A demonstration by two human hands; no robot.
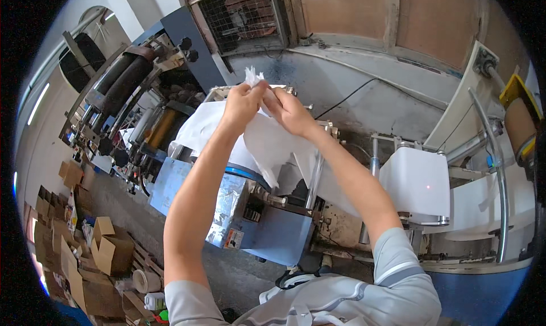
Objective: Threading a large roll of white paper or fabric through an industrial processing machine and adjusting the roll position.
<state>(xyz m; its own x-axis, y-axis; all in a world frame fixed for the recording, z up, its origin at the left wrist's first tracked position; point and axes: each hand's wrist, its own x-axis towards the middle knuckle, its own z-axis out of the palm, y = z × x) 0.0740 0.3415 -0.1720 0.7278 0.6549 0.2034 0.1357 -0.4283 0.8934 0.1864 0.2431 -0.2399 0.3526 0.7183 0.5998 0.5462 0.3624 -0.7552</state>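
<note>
My left hand and my right hand are raised close together over the blue machine. Both are closed on a white paper sheet, bunched between them. A torn, ragged end of it sticks up above my fingers, and the rest hangs down in loose folds. More white sheet spreads to the left, behind my left forearm, over the machine's top. My fingertips are partly hidden behind the paper and each other.
On the right, white web runs over a roller bearing a small red light dot. A metal bar curves beside it. Black rollers of a larger machine stand at left. Cardboard boxes lie on the floor, lower left.
</note>
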